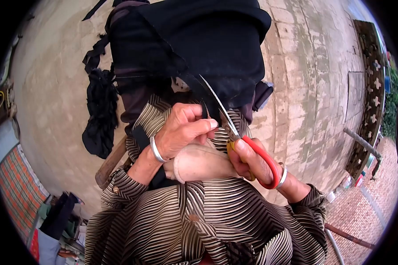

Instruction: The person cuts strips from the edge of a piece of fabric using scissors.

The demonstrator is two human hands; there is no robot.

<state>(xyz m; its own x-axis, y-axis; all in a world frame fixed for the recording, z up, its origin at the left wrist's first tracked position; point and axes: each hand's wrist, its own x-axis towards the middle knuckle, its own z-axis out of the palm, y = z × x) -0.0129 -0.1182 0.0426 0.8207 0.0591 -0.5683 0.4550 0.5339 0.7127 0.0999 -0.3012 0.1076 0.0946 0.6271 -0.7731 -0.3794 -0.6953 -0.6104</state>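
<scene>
Far to the left of the hands lay a checked blanket (20,179), with a pile of clothes (59,218) nearer to them. Next, left of the left hand and a little beyond it, was a tangled bundle of black strips (101,115); a piece of wood (112,165) showed between the bundle and the left wrist.

The left hand (183,126), a bracelet (155,149) at its wrist, had its fingers curled and its thumb and forefinger closed together on the near edge of the black cloth (208,44). That cloth spread out beyond both hands. Beneath and between them was a pale pad (203,164), just above the striped shirt (208,207).

The right hand (254,161) was closed around the handles of the scissors (269,161), whose blades pointed away past the left fingertips, at the cloth; how far they were parted could not be told. Right of this hand stretched the paved floor (305,66), then a patterned wall (368,97).
</scene>
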